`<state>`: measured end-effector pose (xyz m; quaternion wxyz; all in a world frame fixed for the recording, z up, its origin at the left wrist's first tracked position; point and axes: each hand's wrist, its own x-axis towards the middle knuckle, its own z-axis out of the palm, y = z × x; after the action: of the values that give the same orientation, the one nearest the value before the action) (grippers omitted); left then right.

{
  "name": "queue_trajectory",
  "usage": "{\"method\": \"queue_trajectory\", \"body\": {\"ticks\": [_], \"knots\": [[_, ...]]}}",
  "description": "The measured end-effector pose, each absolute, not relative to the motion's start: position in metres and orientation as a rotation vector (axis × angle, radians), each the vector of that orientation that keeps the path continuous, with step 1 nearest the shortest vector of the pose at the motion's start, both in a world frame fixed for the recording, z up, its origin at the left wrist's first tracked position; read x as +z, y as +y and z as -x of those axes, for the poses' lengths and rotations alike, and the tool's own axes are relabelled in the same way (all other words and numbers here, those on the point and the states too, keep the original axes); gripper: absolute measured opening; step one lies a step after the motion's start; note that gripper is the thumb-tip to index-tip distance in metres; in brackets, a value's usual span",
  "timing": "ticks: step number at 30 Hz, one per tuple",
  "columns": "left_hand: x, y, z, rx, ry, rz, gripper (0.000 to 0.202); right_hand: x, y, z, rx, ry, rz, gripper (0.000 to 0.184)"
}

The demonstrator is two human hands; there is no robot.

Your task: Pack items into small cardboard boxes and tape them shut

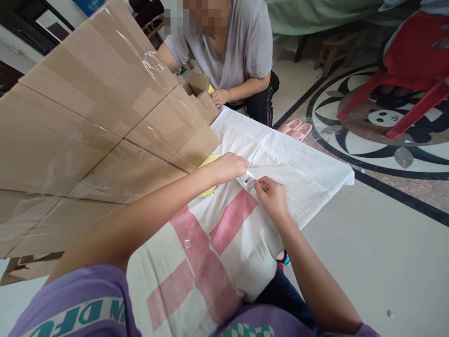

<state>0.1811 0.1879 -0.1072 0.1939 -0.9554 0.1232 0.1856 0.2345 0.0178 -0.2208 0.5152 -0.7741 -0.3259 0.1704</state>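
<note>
Head view: at left of the frame, the taped cardboard boxes [140,117] stand close by your left forearm [157,201]; a bump from it could shift them. Rightward, the yellow cutout [209,192] lies partly hidden behind that forearm and might get dragged. At centre, your left hand [233,167] curls closed on the upper end of the small white packet [245,180]; your right hand [272,194] pinches its lower end. Uneven pulling could drop it onto the wrinkled cloth [308,175].

Boxes [147,126] left, item [247,182] over cloth [298,173], slippers [303,131] beyond, chair [412,56] right
</note>
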Motion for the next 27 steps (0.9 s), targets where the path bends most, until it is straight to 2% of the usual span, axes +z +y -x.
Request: {"method": "queue_trajectory", "body": {"ticks": [7, 16, 27], "knots": [[-0.1, 0.181, -0.185, 0.636, 0.331, 2.62, 0.02, -0.224, 0.019, -0.234, 0.385, -0.782, 1.869, 0.027], [-0.095, 0.19, -0.196, 0.703, 0.339, 2.54, 0.017, -0.229, 0.019, -0.228, 0.31, -0.928, 2.084, 0.028], [-0.091, 0.197, -0.188, 0.717, 0.281, 2.524, 0.021, -0.202, 0.034, -0.226, 0.288, -0.972, 2.183, 0.034]]}}
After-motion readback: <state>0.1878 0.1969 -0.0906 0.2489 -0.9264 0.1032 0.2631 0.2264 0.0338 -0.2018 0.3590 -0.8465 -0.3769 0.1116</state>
